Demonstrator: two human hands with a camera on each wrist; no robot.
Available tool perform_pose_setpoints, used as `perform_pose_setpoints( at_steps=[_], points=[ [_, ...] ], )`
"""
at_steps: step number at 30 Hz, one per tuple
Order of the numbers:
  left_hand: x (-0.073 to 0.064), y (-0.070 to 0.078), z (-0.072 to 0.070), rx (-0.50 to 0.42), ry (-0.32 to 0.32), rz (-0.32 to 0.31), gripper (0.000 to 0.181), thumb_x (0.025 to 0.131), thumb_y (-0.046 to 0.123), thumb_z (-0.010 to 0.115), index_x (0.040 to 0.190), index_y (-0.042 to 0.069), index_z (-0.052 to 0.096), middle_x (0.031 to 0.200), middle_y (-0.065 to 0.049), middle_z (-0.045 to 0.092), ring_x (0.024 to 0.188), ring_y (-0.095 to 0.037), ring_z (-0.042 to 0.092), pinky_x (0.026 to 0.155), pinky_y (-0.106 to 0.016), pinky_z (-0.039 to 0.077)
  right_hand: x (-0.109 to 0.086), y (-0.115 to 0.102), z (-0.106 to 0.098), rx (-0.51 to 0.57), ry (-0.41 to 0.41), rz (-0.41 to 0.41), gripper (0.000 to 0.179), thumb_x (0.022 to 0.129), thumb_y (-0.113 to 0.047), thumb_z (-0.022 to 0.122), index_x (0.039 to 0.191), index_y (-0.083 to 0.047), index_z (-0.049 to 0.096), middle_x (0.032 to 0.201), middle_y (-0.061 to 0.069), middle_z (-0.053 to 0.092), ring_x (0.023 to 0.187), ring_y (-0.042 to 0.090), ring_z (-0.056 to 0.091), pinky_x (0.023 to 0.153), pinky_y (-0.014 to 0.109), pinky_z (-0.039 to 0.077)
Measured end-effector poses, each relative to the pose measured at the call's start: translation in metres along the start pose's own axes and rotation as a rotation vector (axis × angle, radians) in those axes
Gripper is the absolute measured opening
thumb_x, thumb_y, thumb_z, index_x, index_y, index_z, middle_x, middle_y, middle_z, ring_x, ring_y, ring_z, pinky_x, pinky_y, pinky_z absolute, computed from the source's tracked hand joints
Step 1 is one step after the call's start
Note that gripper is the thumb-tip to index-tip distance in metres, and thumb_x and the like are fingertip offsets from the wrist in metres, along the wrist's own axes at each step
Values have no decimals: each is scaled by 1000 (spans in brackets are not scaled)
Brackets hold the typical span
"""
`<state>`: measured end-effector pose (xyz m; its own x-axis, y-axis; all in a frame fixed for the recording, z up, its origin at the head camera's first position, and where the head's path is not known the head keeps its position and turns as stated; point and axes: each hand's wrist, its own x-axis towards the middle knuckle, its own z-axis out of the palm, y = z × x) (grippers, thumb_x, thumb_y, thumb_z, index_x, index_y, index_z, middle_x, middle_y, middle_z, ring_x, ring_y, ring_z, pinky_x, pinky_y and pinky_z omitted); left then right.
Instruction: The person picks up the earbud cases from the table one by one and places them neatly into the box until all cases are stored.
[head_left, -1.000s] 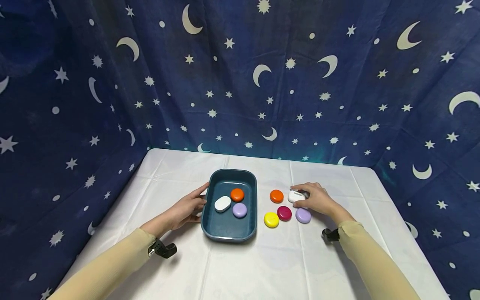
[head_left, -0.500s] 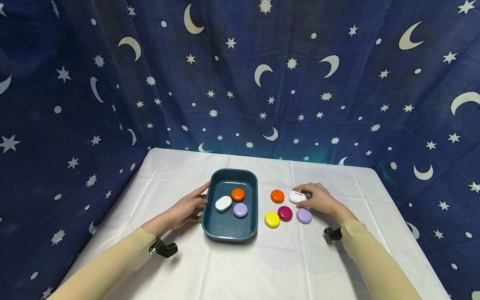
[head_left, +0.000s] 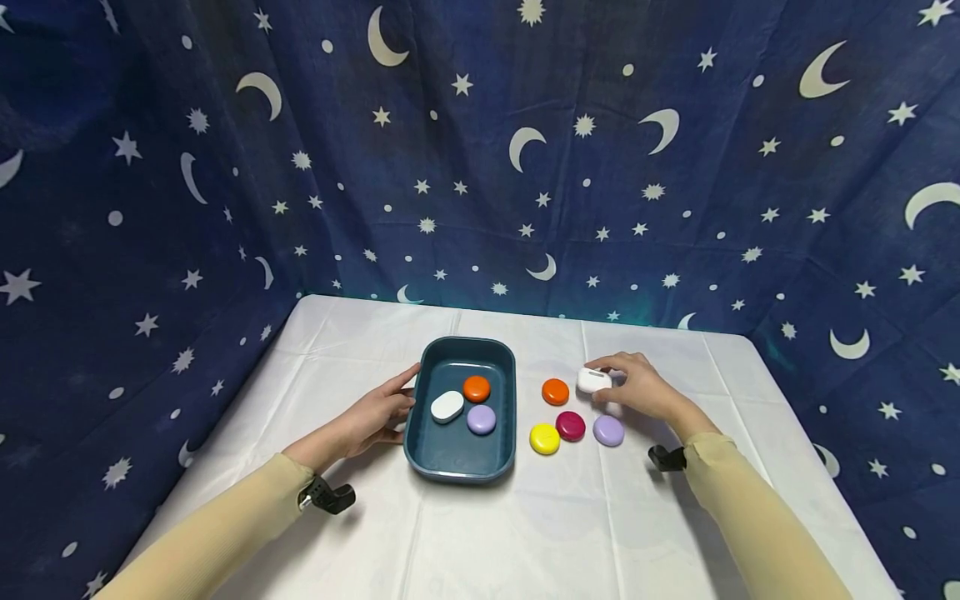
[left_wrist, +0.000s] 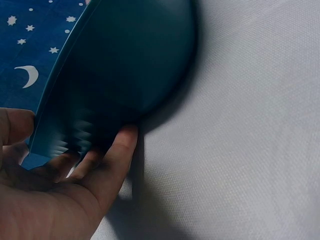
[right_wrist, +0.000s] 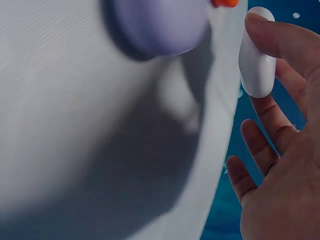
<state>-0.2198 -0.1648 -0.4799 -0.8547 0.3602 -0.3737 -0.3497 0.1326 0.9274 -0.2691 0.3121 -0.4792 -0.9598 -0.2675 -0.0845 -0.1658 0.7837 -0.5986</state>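
Note:
My right hand (head_left: 637,387) pinches a white rounded oval piece (head_left: 594,381) with a dark slot on top. In the right wrist view this white piece (right_wrist: 257,65) sits between thumb and fingertips, above the table, the other fingers loosely spread. My left hand (head_left: 371,417) touches the left side of a dark teal tray (head_left: 459,467). The left wrist view shows its fingertips against the outer wall of the tray (left_wrist: 135,60). Inside the tray lie a white oval piece (head_left: 447,407), an orange disc (head_left: 476,388) and a lilac disc (head_left: 481,419).
Right of the tray, on the white tablecloth (head_left: 517,542), lie an orange disc (head_left: 556,392), a yellow disc (head_left: 544,438), a dark red disc (head_left: 571,426) and a lilac disc (head_left: 608,431). Blue star-and-moon curtains (head_left: 480,150) hang behind and at both sides.
My right hand has raised the white piece from its place beside the orange disc, and the lilac disc below now shows fully. The left hand and tray have stayed put.

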Motion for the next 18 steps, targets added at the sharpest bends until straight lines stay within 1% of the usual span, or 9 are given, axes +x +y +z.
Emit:
perform_pose_setpoints(
  at_steps=[3,5,8,13,18],
  points=[
    [0,1,0,2,-1,2,69,104,13,46,164,37,22,162,-19,29,130,-35,52,76,-42,54,2,-10,-4,-10,15,-56,58,82,-28,87,136,-21,67,124,7,64,121,32,39,100,55,36],
    [0,0,-1,3,3,1,69,104,13,46,164,38,23,162,-19,30,130,-35,53,76,-42,54,5,-17,-5,-8,23,-98,57,82,-26,88,135,-21,68,120,4,64,120,30,40,97,52,36],
    [1,0,0,2,15,-6,68,104,13,46,163,39,25,161,-16,32,127,-33,54,76,-42,55,8,-29,-4,4,19,-123,56,81,-28,89,134,-24,70,119,1,64,120,29,40,96,50,37],
    [1,0,0,-2,22,-9,69,103,12,47,162,40,26,160,-16,34,125,-32,56,76,-42,55,15,-58,2,41,-9,-127,53,82,-31,88,132,-30,70,119,-2,62,124,29,39,98,53,40],
    [2,-1,0,-4,23,-11,69,102,13,48,162,41,27,160,-15,35,125,-31,56,76,-43,55,21,-92,12,63,-41,-185,51,82,-28,87,130,-35,70,119,-5,61,124,26,39,103,58,37]
  ],
)
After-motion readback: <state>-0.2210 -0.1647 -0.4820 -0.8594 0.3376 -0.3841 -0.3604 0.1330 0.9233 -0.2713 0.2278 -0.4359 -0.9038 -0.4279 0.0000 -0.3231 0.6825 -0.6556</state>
